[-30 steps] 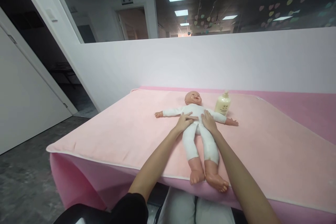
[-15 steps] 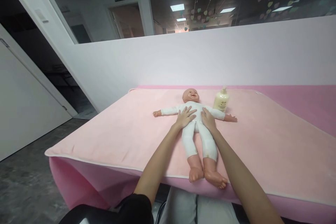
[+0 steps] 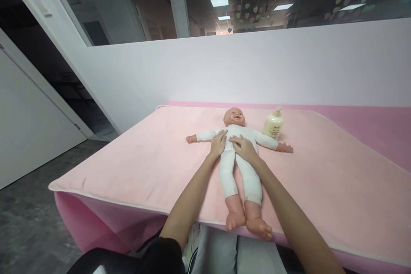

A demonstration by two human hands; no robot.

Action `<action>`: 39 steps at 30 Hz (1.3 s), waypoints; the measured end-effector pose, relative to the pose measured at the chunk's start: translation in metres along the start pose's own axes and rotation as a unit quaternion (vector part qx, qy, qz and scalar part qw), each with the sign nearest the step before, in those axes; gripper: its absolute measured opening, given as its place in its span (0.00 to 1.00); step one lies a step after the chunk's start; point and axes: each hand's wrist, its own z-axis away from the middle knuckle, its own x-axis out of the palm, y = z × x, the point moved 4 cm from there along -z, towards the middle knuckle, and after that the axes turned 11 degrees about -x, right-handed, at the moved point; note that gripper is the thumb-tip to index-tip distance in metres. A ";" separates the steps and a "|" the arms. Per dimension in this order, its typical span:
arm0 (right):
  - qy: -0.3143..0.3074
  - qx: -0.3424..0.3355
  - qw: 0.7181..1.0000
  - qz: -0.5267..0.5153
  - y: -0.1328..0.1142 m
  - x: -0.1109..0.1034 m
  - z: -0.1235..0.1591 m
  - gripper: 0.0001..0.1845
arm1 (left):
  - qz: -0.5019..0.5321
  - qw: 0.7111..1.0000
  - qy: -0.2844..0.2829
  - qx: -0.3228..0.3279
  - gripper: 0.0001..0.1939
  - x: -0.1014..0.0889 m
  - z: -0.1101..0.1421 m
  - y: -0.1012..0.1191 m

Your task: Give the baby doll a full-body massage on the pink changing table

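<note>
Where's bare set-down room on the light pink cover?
Left: between the doll and the cover edge. Right: past the bottle and right forearm. Crowded: the middle, where left hand and right hand lie on the doll's torso, bottle by its arm.

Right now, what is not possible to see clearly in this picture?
In the head view:
Bottle: label print too small to read.
Doll: belly partly covered by left hand and right hand.
Palms: turned down on the doll, hidden.
Right upper arm: cut off by the bottom edge.

Left hand [image 3: 218,145] and right hand [image 3: 245,150] touch the doll [image 3: 238,131] (face-up).
</note>
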 end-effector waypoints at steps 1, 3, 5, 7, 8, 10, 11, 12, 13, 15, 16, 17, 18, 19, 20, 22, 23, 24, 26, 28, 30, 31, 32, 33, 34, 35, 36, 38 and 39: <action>-0.019 0.017 1.000 0.018 0.002 0.001 -0.002 0.20 | 0.000 1.000 -0.001 0.000 0.22 0.000 0.000 0.000; -0.050 0.045 0.996 0.061 0.009 0.003 -0.006 0.21 | 0.002 1.000 -0.005 0.000 0.22 -0.001 0.001 0.002; -0.072 0.074 0.990 0.100 0.017 0.003 -0.009 0.23 | 0.009 1.000 -0.006 0.002 0.22 -0.001 0.002 0.003; -0.078 0.098 0.984 0.129 0.025 0.004 -0.013 0.24 | 0.015 1.000 -0.006 0.008 0.22 -0.001 0.003 0.005; -0.071 0.110 0.981 0.140 0.028 0.004 -0.014 0.25 | 0.016 1.000 -0.006 0.010 0.22 -0.001 0.004 0.005; -0.034 0.144 0.976 0.160 0.035 0.002 -0.015 0.27 | 0.015 1.000 -0.005 0.011 0.22 -0.001 0.005 0.005; -0.010 0.162 0.973 0.166 0.039 0.001 -0.015 0.28 | 0.012 1.000 -0.005 0.009 0.22 -0.001 0.006 0.005; 0.015 0.184 0.968 0.169 0.043 -0.001 -0.013 0.30 | 0.007 1.000 -0.006 0.007 0.22 -0.002 0.007 0.005; 0.037 0.201 0.965 0.166 0.047 -0.002 -0.012 0.32 | 0.001 1.000 -0.008 0.005 0.22 -0.003 0.008 0.006; 0.065 0.208 0.965 0.147 0.055 -0.004 -0.008 0.33 | -0.010 1.000 -0.015 0.006 0.22 -0.007 0.012 0.008; 0.081 0.209 0.966 0.132 0.059 -0.005 -0.007 0.32 | -0.011 1.000 -0.022 0.014 0.22 -0.009 0.015 0.011; 0.100 0.214 0.965 0.111 0.063 -0.007 -0.005 0.31 | -0.010 0.999 -0.036 0.028 0.22 -0.011 0.017 0.015; 0.122 0.223 0.963 0.091 0.067 -0.009 -0.002 0.29 | -0.006 0.997 -0.055 0.046 0.22 -0.011 0.020 0.020; 0.143 0.234 0.959 0.073 0.070 -0.011 0.000 0.28 | 0.000 0.995 -0.078 0.068 0.23 -0.011 0.024 0.025; 0.161 0.241 0.955 0.060 0.073 -0.013 0.002 0.28 | 0.006 0.991 -0.102 0.089 0.25 -0.010 0.027 0.032; 0.179 0.247 0.951 0.046 0.075 -0.016 0.006 0.26 | 0.013 0.981 -0.150 0.124 0.30 -0.004 0.033 0.045; 0.181 0.245 0.951 0.043 0.076 -0.017 0.007 0.26 | 0.009 0.976 -0.172 0.136 0.30 0.000 0.036 0.051; 0.182 0.244 0.952 0.041 0.075 -0.017 0.008 0.25 | 0.002 0.971 -0.190 0.146 0.30 0.004 0.039 0.056; 0.188 0.239 0.952 0.038 0.074 -0.017 0.012 0.24 | -0.016 0.963 -0.221 0.154 0.26 0.011 0.041 0.061; 0.203 0.231 0.951 0.030 0.073 -0.016 0.018 0.23 | -0.023 0.961 -0.232 0.149 0.20 0.015 0.037 0.060; 0.211 0.224 0.951 0.008 0.073 -0.014 0.024 0.23 | -0.014 0.964 -0.230 0.135 0.17 0.016 0.029 0.057; 0.212 0.223 0.952 -0.006 0.073 -0.013 0.027 0.24 | -0.008 0.966 -0.223 0.127 0.16 0.015 0.025 0.056; 0.210 0.223 0.952 -0.020 0.073 -0.013 0.029 0.24 | -0.005 0.970 -0.212 0.119 0.16 0.015 0.020 0.054; 0.207 0.224 0.952 -0.031 0.072 -0.012 0.030 0.24 | -0.009 0.973 -0.202 0.112 0.16 0.014 0.015 0.053; 0.205 0.225 0.952 -0.038 0.072 -0.013 0.031 0.25 | -0.018 0.975 -0.192 0.105 0.17 0.014 0.012 0.052; 0.204 0.227 0.951 -0.041 0.071 -0.013 0.032 0.25 | -0.030 0.977 -0.183 0.102 0.17 0.014 0.009 0.052; 0.204 0.226 0.952 -0.038 0.069 -0.015 0.032 0.24 | -0.046 0.978 -0.175 0.100 0.18 0.014 0.007 0.052; 0.217 0.214 0.952 -0.022 0.064 -0.019 0.032 0.23 | -0.081 0.979 -0.159 0.097 0.19 0.016 0.005 0.050; 0.227 0.200 0.953 -0.013 0.060 -0.021 0.032 0.23 | -0.097 0.979 -0.150 0.094 0.19 0.016 0.003 0.049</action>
